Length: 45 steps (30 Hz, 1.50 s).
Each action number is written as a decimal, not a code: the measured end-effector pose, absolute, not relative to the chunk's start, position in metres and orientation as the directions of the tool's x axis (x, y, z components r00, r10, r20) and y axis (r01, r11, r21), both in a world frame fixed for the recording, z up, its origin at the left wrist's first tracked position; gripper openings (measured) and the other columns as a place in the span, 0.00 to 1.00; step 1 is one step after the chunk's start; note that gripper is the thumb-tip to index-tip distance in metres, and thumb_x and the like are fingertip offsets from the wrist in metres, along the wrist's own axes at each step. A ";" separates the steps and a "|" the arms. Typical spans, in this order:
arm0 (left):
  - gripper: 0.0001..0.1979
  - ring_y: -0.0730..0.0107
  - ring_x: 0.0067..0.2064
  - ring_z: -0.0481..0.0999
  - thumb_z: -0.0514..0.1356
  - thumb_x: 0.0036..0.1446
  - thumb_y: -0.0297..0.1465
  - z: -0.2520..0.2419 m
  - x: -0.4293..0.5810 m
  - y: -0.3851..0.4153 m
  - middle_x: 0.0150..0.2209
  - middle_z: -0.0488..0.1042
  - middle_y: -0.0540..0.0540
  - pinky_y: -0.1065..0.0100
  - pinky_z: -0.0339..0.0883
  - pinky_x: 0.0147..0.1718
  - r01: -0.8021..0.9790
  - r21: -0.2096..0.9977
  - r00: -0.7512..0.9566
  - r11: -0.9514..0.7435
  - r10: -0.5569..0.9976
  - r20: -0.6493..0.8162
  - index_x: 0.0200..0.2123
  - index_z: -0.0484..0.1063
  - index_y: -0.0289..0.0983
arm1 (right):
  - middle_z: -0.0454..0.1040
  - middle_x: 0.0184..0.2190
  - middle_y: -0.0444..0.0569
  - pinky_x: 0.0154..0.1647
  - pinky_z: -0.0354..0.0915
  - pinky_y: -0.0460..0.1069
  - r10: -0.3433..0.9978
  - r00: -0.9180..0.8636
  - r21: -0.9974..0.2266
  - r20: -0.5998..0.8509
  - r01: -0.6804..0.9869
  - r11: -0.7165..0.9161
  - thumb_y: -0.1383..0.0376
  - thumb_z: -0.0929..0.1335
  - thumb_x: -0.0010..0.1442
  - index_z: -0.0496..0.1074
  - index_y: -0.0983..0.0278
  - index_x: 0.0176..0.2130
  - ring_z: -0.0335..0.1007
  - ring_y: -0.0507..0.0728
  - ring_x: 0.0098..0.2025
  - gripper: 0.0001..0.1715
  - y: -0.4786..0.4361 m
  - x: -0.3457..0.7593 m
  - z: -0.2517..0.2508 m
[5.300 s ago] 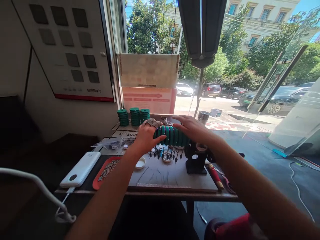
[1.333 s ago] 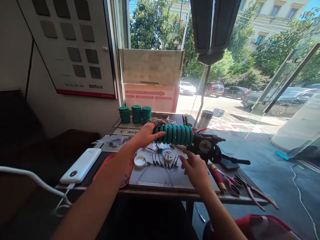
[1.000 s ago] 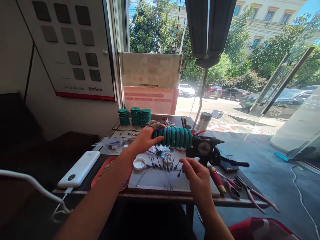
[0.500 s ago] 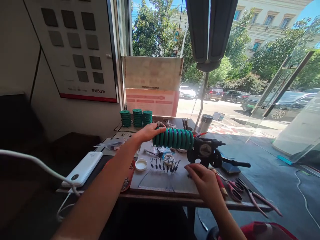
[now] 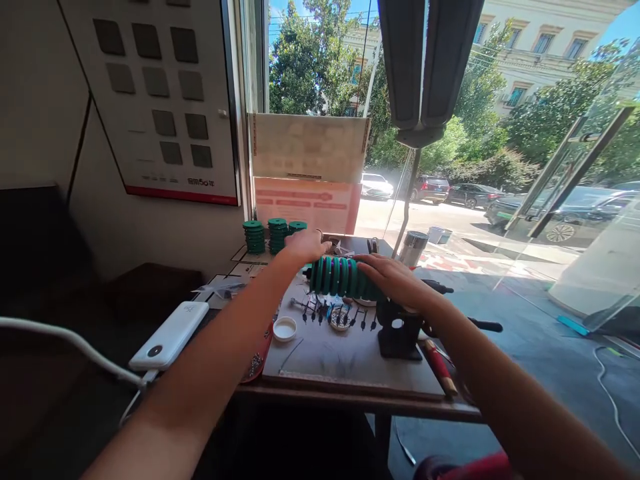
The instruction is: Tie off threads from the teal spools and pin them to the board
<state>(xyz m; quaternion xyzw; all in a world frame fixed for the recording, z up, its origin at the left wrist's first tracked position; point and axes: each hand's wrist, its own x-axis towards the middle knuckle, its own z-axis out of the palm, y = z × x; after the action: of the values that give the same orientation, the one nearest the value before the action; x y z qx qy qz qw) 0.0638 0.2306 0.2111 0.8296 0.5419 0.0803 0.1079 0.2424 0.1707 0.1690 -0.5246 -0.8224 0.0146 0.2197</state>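
A green ribbed roller [image 5: 336, 276], built of several discs side by side, is mounted level on a black stand [image 5: 400, 337] that rests on the board. My right hand [image 5: 393, 277] lies over the right part of the roller with its fingers stretched along the top. At the roller's left end, my left hand [image 5: 306, 245] is just above and behind it, fingers curled together; whatever they hold is hidden. Under the roller is a row of several small black pieces with thin stems [image 5: 320, 313]. A round white dish of small metallic bits [image 5: 341, 319] is partly behind them.
A white lid [image 5: 285, 329] lies on the grey board [image 5: 325, 363]. Beside it is a red tray [image 5: 257, 363] with small shiny parts. Stacks of green discs [image 5: 254, 238] stand at the back left. A white power bank [image 5: 170, 335] lies left, a red-handled tool [image 5: 440, 367] right.
My right hand has risen from the board in front of the stand onto the roller. My left hand has shifted slightly back and up. The row of black pieces has spread and shifted.
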 end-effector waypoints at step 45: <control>0.34 0.53 0.47 0.67 0.54 0.43 0.54 0.216 0.078 0.192 0.46 0.70 0.38 0.62 0.61 0.41 0.801 0.025 0.599 -0.598 0.801 -0.021 0.45 0.67 0.34 | 0.69 0.49 0.50 0.41 0.59 0.48 0.895 -0.294 -0.103 0.337 0.933 0.345 0.53 0.50 0.63 0.65 0.61 0.50 0.65 0.59 0.49 0.27 0.165 0.229 0.198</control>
<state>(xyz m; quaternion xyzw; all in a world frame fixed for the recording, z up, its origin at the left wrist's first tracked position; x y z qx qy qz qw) 0.0777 0.1925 0.2160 0.8939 0.4480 -0.0040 0.0157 0.2289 0.1649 0.1977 -0.5694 -0.8023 -0.0562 0.1700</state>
